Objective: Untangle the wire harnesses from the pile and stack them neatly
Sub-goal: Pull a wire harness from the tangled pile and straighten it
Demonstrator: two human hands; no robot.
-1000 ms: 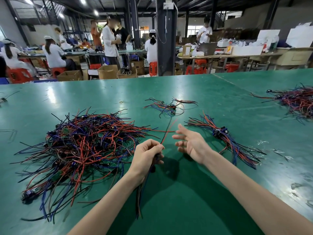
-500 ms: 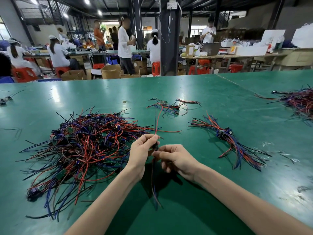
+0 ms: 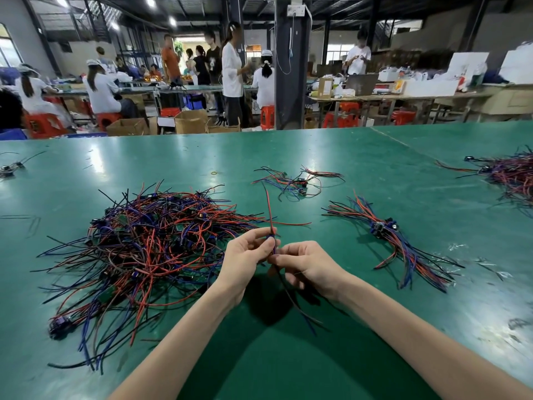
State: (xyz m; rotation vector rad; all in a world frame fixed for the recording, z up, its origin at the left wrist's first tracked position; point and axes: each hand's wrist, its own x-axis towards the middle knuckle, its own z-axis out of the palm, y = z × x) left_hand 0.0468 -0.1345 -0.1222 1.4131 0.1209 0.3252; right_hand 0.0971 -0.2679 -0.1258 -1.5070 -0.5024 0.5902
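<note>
A smooth, glossy green table top carries a broad, tangled pile of thin red, blue and black insulated wires on the left. Small dark connector blocks and green circuit pieces are caught among the pile's loops, and stray ends fan out flat on all sides.

Right of centre lies a neater bundle of red, blue and black wire harnesses. Its strands run roughly parallel, with dark connectors bunched near its middle. Beyond the hands sits a small loose cluster of curled wires, and a tiny yellow ring lies near it. Another heap of red and purple wires lies at the far right edge.

Both hands are raised just beside the big pile's right edge, holding a single thin wire harness between them. The left hand has its fingers curled, with thumb and fingertips pinching the harness where a small blue part shows. The right hand, its fingers also bent inward, pinches the same harness just below, fingertips almost touching those of the left. A red wire rises stiffly above the left hand, while dark strands trail down and to the right beneath the right hand.
</note>
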